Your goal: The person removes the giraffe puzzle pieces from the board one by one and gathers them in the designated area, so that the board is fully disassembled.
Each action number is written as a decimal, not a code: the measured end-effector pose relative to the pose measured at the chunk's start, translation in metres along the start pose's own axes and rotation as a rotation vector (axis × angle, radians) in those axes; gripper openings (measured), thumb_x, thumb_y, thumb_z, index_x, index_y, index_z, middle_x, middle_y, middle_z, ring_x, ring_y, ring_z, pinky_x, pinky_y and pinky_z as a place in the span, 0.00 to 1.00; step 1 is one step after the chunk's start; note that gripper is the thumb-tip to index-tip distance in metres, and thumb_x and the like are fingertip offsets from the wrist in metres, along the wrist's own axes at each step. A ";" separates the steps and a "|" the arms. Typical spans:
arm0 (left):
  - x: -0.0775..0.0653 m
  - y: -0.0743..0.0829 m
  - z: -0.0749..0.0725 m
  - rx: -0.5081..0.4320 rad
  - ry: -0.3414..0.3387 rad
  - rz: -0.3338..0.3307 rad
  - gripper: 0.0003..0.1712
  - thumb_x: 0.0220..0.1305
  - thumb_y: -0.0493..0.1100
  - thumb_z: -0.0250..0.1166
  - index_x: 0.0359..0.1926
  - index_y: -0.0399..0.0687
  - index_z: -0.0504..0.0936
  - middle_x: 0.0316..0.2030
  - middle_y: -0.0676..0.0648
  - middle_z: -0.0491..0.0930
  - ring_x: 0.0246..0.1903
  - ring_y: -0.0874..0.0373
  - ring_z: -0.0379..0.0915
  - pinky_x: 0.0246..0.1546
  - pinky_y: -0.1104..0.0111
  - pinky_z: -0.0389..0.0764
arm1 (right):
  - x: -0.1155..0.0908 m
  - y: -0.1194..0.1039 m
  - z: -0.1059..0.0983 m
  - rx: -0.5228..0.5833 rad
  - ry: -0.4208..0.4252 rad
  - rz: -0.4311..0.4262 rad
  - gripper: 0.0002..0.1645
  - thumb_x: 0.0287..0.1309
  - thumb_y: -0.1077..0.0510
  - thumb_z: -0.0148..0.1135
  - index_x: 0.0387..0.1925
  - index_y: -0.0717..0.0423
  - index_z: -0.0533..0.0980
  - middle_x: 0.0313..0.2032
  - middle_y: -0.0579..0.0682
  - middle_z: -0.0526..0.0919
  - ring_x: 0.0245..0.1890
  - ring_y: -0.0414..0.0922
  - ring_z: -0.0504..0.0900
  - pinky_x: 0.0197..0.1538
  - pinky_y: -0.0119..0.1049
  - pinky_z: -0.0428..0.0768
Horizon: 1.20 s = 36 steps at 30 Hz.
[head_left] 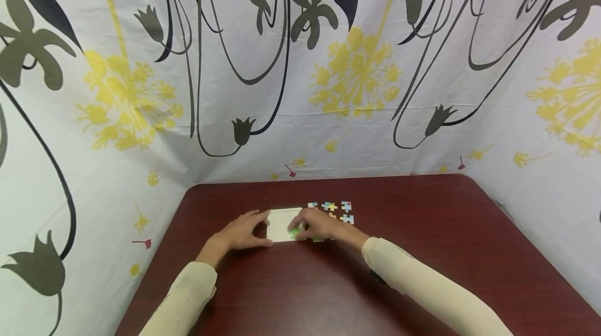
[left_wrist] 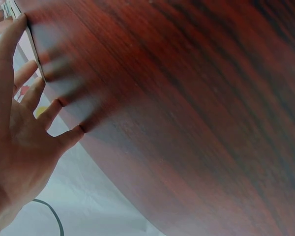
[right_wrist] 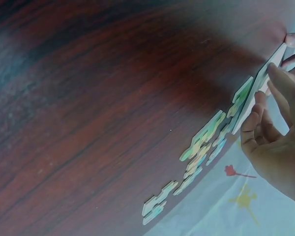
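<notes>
A flat white puzzle board [head_left: 278, 225] lies on the dark red-brown table. My left hand [head_left: 241, 231] is at the board's left side, thumb at the near corner and fingertips by the far one. In the left wrist view its fingers [left_wrist: 49, 114] are spread, with tips down on the table and the board edge. Over the board's right part, my right hand [head_left: 316, 223] pinches a green jigsaw piece [head_left: 294, 232] between thumb and fingers, close to the board's surface. The hand covers part of the piece.
Several loose jigsaw pieces [head_left: 346, 206] lie right of the board, some partly behind the right hand. The right wrist view shows the green and yellow pieces [right_wrist: 204, 135] flat on the table [right_wrist: 113, 123]. A flower-patterned cloth [head_left: 281, 91] hangs behind the table.
</notes>
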<state>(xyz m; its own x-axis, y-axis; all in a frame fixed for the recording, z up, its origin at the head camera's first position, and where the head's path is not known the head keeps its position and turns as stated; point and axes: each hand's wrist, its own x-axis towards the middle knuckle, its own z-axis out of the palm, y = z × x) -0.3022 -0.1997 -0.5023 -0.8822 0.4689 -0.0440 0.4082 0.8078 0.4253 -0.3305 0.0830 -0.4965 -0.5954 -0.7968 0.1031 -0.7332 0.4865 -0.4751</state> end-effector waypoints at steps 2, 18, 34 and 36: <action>0.001 0.001 0.000 0.000 0.002 -0.003 0.50 0.58 0.67 0.75 0.76 0.52 0.69 0.63 0.56 0.78 0.77 0.41 0.55 0.67 0.35 0.63 | -0.001 -0.001 -0.001 -0.009 -0.010 0.005 0.15 0.61 0.60 0.75 0.50 0.54 0.87 0.43 0.49 0.86 0.38 0.44 0.84 0.41 0.31 0.80; 0.000 0.002 0.003 -0.001 0.002 0.000 0.50 0.58 0.66 0.75 0.76 0.52 0.69 0.64 0.54 0.78 0.77 0.40 0.54 0.67 0.33 0.62 | -0.015 -0.002 -0.004 -0.035 0.024 -0.026 0.15 0.62 0.58 0.75 0.50 0.55 0.87 0.41 0.49 0.86 0.38 0.45 0.83 0.42 0.32 0.80; 0.000 0.001 0.002 0.002 0.017 0.013 0.50 0.58 0.66 0.75 0.76 0.52 0.70 0.64 0.54 0.77 0.76 0.41 0.56 0.66 0.33 0.64 | -0.057 0.020 -0.025 -0.033 0.075 0.031 0.17 0.62 0.56 0.75 0.51 0.56 0.87 0.45 0.47 0.87 0.41 0.47 0.83 0.44 0.37 0.82; 0.000 0.001 0.002 0.003 0.015 0.012 0.50 0.58 0.66 0.75 0.76 0.52 0.70 0.64 0.54 0.77 0.76 0.41 0.56 0.66 0.33 0.64 | -0.063 0.023 -0.028 -0.026 0.077 0.047 0.17 0.62 0.55 0.75 0.52 0.55 0.87 0.45 0.48 0.87 0.42 0.47 0.84 0.44 0.37 0.83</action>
<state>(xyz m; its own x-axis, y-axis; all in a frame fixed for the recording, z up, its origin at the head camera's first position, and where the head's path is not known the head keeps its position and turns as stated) -0.3009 -0.1985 -0.5035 -0.8807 0.4730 -0.0250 0.4194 0.8033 0.4229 -0.3192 0.1544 -0.4890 -0.6526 -0.7429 0.1487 -0.7112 0.5329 -0.4585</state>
